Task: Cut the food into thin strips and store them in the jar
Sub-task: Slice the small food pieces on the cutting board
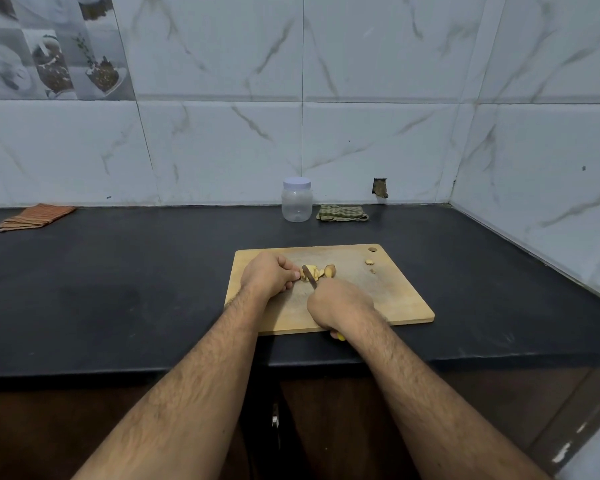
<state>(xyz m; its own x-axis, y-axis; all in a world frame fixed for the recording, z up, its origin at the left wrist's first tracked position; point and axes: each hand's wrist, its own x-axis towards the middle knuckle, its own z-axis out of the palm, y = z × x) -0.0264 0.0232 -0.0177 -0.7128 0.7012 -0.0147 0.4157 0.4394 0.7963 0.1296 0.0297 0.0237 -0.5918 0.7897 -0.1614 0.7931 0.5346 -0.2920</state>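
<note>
A wooden cutting board (388, 299) lies on the black counter. On it sits a pale yellow-brown piece of food (313, 271), partly sliced, with a larger chunk (330, 270) at its right. My left hand (269, 276) pinches the food's left end with curled fingers. My right hand (340, 304) grips a knife whose blade (309, 277) rests across the food; the yellow handle end (339, 337) shows below my wrist. A clear plastic jar (297, 201) with a white lid stands closed near the wall, behind the board.
Two small food scraps (370, 262) lie near the board's far right corner. A green checked cloth (342, 213) is right of the jar, an orange striped cloth (35, 216) far left. Tiled walls close the back and right. The counter's front edge (118, 372) runs below the board.
</note>
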